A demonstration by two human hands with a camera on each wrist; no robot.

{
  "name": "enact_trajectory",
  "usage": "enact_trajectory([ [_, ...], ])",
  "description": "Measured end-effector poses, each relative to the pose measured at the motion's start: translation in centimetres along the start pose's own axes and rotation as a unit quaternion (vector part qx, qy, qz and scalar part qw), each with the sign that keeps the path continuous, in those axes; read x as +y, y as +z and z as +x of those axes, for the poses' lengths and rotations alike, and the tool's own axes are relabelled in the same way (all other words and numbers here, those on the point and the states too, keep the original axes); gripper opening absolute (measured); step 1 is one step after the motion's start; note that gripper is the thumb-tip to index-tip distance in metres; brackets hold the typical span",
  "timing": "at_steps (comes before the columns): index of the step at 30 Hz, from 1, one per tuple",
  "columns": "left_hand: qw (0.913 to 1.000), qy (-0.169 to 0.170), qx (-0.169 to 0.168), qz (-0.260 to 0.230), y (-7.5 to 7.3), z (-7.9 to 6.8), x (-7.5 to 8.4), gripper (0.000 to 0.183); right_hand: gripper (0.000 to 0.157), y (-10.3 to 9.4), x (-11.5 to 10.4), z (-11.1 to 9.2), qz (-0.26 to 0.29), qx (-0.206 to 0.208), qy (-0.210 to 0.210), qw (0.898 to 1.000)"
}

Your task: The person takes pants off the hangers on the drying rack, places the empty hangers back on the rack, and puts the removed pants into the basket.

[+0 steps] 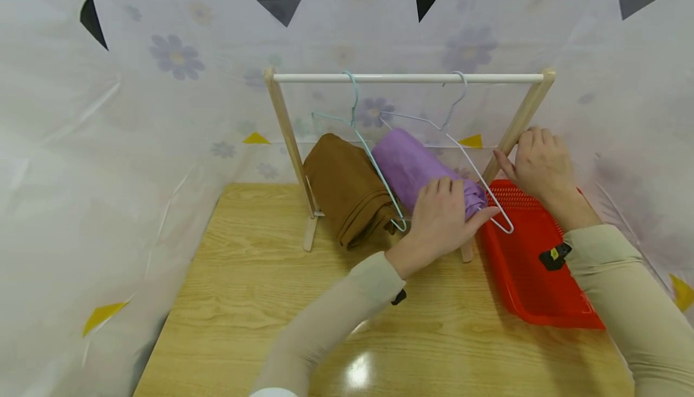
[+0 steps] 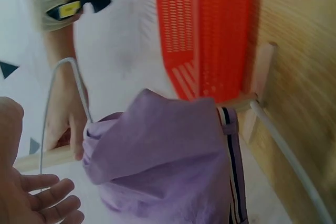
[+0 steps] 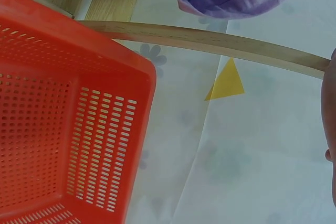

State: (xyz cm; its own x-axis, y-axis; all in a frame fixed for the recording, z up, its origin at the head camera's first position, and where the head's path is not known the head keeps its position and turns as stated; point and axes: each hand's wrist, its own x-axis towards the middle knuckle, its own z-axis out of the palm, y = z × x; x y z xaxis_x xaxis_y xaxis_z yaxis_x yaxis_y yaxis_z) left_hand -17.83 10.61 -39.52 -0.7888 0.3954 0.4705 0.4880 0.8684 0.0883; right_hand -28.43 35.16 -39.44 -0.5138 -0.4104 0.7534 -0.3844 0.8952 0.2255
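Note:
Over the near end of a purple folded garment (image 1: 403, 156) lies my left hand (image 1: 441, 213), its fingers fairly straight and not curled round anything. The garment hangs on a white hanger (image 1: 477, 171); in the left wrist view a striped band runs along one edge of the purple cloth (image 2: 163, 150). My right hand (image 1: 544, 165) grips the right wooden post (image 1: 520, 117) of a small clothes rack, and the left wrist view shows fingers curled round it. Left of the purple garment, a brown folded garment (image 1: 347, 186) hangs on a mint-green hanger (image 1: 379, 168).
A red perforated basket (image 1: 542, 300) stands at the right, by the rack's right post. The rack's white rail (image 1: 401, 78) carries both hangers. Beneath is a wood-grain table (image 1: 244, 325); a flowered sheet (image 1: 179, 108) with coloured triangles covers the walls.

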Motion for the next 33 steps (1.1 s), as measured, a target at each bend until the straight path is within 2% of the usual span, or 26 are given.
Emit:
enact_trajectory([
  [4, 0.9993, -0.002, 0.009, 0.035, 0.8, 0.6, 0.6, 0.073, 0.067, 0.1, 0.0, 0.0, 0.0, 0.001, -0.004, 1.0],
  [7, 0.9995, -0.015, -0.004, 0.028, 0.9, 1.0, 1.1, 0.075, 0.067, 0.0, 0.0, 0.0, -0.003, -0.003, -0.006, 1.0],
  [16, 0.9985, -0.043, 0.004, 0.033, 1.4, 2.0, 2.3, 0.074, 0.064, 0.2, 0.0, -0.1, -0.006, -0.008, 0.002, 1.0],
  [23, 0.9977, -0.06, 0.005, 0.03, 2.0, 2.4, 2.5, 0.068, 0.058, 0.2, -0.2, -0.1, -0.012, -0.016, 0.006, 1.0],
  [33, 0.997, -0.069, -0.009, 0.034, 2.4, 3.2, 2.7, 0.068, 0.051, 0.3, -0.2, -0.2, -0.003, 0.002, 0.001, 1.0],
])
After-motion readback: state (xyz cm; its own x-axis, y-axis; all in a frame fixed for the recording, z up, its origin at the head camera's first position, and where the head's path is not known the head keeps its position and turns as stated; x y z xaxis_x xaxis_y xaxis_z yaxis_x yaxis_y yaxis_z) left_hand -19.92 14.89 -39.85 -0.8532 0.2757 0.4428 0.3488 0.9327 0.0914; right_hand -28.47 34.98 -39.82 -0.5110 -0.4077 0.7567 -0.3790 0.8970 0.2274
